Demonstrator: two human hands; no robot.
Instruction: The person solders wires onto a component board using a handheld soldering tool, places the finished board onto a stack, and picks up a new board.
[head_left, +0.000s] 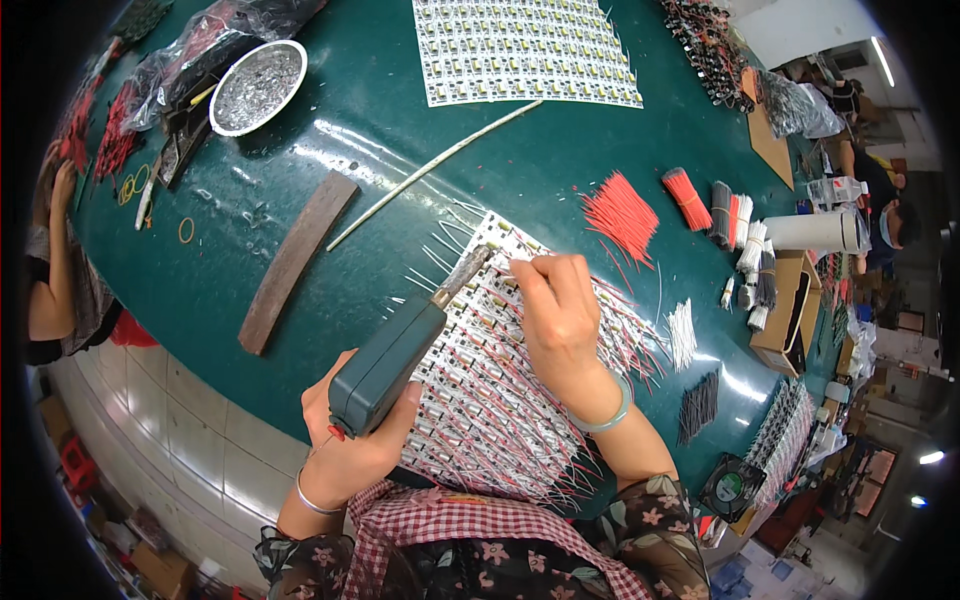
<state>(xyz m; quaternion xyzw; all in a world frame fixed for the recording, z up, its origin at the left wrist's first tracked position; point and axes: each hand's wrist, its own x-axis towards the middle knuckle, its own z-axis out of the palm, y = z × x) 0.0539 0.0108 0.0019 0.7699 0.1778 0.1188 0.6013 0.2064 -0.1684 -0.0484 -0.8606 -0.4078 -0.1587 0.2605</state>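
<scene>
At a green desk, a person works on a white circuit-board sheet that lies nearest the body, its near portion thick with red and white wires. The left hand has its fingers wrapped around the handle of a dark green soldering gun, whose dark tip reaches the sheet's far end. Just to the right, the fingers of the right hand are pinched together beside the tip; whether they grip a wire cannot be told.

The closeness looks like the chief hazard: if the tip is hot, a small slip to the right could burn the fingertips. The crowded wires could snag on a sleeve or wrist and pull at their joints, and a drifting tip could scorch a neighbouring strand or bridge two contacts.

Loose red wires, white wires and black wires lie in piles to the right.
</scene>
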